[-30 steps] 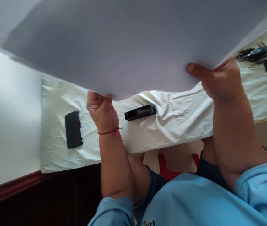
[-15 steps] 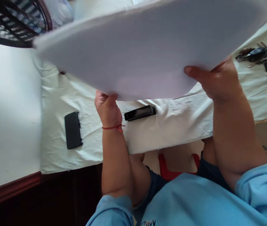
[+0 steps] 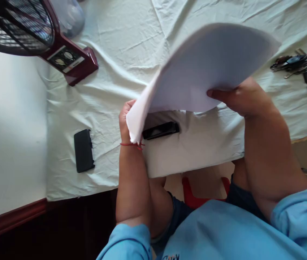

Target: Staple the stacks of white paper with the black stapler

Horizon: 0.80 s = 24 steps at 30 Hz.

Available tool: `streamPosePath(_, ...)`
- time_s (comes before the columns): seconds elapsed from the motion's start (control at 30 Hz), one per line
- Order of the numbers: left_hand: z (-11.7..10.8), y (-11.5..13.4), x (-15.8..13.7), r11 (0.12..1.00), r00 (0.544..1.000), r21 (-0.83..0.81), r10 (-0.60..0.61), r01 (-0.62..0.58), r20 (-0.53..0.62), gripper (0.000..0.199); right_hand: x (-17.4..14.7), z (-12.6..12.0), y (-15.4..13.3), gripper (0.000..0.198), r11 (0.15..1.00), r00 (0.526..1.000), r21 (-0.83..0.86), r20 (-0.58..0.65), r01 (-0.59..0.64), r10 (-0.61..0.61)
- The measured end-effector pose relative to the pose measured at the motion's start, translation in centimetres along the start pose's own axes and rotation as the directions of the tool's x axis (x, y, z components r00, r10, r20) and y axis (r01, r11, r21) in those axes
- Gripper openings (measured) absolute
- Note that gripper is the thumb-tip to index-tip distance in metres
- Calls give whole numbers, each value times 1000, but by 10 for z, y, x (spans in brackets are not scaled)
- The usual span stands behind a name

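Observation:
A stack of white paper is held above the cloth-covered table, curved and folding over at its left end. My right hand grips its near right edge, thumb on top and fingers hidden beneath. At the left, my left hand is closed at the paper's folded side, its fingertips mostly behind the sheets. A red string is tied round the left wrist. Just under the paper's near edge, a black stapler-like object lies on the table, close to my left hand.
A dark red electric fan stands at the far left, with a clear plastic bag behind it. Left of my arm lies a flat black case. A bunch of keys rests at the right on the pale tablecloth.
The paper has gone from spread wide to bent over, its left end folding down toward my left wrist. My left hand has shifted slightly right. More of the fan and table now shows.

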State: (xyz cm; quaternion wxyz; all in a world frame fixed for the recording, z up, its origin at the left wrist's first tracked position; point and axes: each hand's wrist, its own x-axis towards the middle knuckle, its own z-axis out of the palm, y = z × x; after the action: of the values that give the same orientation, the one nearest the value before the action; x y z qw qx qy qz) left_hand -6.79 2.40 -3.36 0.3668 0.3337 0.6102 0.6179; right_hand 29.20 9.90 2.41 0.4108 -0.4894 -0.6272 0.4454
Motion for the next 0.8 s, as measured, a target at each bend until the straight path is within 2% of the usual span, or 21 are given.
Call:
streamPosePath(0.13, 9, 4, -1, 989, 989, -28, 145, -144, 27, 39, 0, 2, -4, 9, 993, 998, 102, -3, -58, 58)
streamPosePath(0.23, 13, 7, -3, 980, 978, -32, 199, -198, 58, 50, 0, 6, -7, 4, 968, 998, 243, -15, -54, 60)
streamPosePath(0.4, 14, 11, -7, 978, 978, 11, 207, -208, 15, 56, 4, 7, -1, 20, 918, 998, 397, -48, -7, 28)
streamPosePath(0.5, 15, 18, -11, 985, 982, -33, 174, -172, 78, 59, 9, 3, 6, 36, 928, 995, 372, -94, 19, 18)
streamPosePath(0.6, 15, 26, -16, 997, 987, -3, 82, -82, 139, 61, 13, -1, 11, 49, 940, 990, 340, -138, 26, 22)
streamPosePath(0.7, 16, 32, -20, 1000, 987, 25, 13, -17, 158, 58, 14, -4, 12, 53, 931, 987, 363, -157, 31, 29)
streamPosePath(0.8, 18, 35, -22, 1000, 981, 14, 3, -6, 192, 46, 15, -5, 12, 54, 920, 988, 390, -153, 47, 14)
